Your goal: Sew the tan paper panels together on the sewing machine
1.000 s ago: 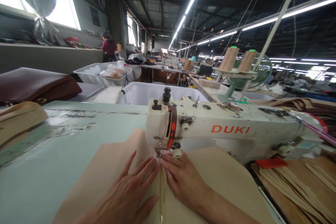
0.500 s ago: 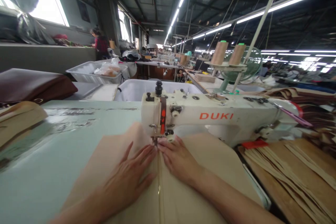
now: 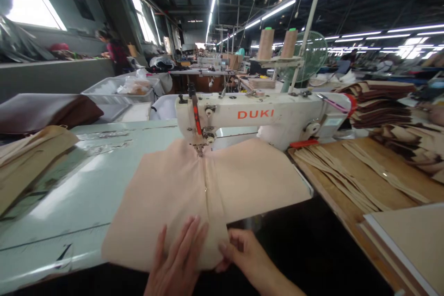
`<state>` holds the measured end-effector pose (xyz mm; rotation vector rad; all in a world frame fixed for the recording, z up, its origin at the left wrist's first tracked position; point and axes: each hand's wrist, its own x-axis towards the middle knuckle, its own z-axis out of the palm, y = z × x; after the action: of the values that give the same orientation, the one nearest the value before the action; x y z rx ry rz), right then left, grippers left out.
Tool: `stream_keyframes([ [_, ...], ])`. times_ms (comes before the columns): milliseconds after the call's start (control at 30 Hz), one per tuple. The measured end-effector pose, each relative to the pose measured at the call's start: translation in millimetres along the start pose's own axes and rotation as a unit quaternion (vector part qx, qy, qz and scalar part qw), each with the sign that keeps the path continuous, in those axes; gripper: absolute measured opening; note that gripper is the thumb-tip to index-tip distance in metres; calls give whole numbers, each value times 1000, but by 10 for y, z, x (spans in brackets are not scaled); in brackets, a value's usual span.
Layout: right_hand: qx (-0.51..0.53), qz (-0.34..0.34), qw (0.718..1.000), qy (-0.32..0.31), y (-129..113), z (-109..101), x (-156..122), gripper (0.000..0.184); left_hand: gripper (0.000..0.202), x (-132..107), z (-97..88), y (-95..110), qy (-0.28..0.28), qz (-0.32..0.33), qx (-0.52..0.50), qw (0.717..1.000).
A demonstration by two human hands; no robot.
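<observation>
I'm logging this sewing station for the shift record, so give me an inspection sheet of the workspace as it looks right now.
Surface: pale green table, glossy, worn patches near its left side.
Job's things: beige panel lies flat, centre seam running to the needle of the DUKI sewing machine.
Clutter: tan strips on the wooden side board; stacked brown pieces behind; dark brown bag at left.
Hands: left hand flat on the panel's near edge; right hand pinching that edge beside the seam.
Cables: thin threads rise from two thread cones; no floor cables seen.
Surroundings: white bins, green fan, a person far left.
</observation>
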<state>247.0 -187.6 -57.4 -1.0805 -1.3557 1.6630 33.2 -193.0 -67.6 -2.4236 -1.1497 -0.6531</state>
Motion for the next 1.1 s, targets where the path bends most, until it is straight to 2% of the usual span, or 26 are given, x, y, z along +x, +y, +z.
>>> stream_keyframes([
  [67, -34, -7, 999, 7, -165, -14, -37, 61, 65, 104, -149, -55, -2, 39, -14, 999],
  [133, -180, -74, 978, 80, -396, -82, -110, 49, 60, 229, -371, -158, 4, 55, -47, 997],
  [200, -331, -190, 910, 164, -604, -156, -125, 36, 49, 354, -597, -267, -3, -4, -88, 996],
  [233, -379, -242, 875, 181, -677, -180, -89, 29, 44, 415, -694, -317, -12, -54, -111, 992],
  [267, -410, -281, 849, 179, -725, -187, -23, 22, 39, 474, -775, -362, -18, -104, -133, 985],
  [333, -446, -311, 827, 144, -750, -153, 182, 19, 37, 587, -886, -436, -22, -184, -167, 968],
  [433, -487, -289, 816, 117, -690, -40, 534, 38, 38, 714, -946, -505, -19, -218, -180, 959],
  [533, -503, -260, 816, 117, -636, 29, 713, 33, 38, 758, -934, -538, -11, -191, -183, 964],
  [600, -495, -245, 823, 131, -626, 26, 679, 21, 36, 750, -917, -546, -3, -166, -192, 967],
  [700, -460, -254, 840, 132, -627, -29, 484, 25, 33, 727, -904, -537, -12, -164, -221, 961],
  [767, -440, -280, 849, 89, -623, -82, 350, 35, 31, 725, -908, -522, -29, -186, -243, 952],
  [867, -458, -287, 841, 26, -610, -181, 252, 49, 30, 742, -928, -497, -34, -204, -258, 944],
  [1000, -468, -298, 832, 17, -568, -296, 302, 34, 30, 761, -959, -451, -32, -219, -257, 941],
  [1100, -414, -332, 847, 41, -509, -307, 366, 16, 31, 762, -976, -404, -40, -243, -262, 933],
])
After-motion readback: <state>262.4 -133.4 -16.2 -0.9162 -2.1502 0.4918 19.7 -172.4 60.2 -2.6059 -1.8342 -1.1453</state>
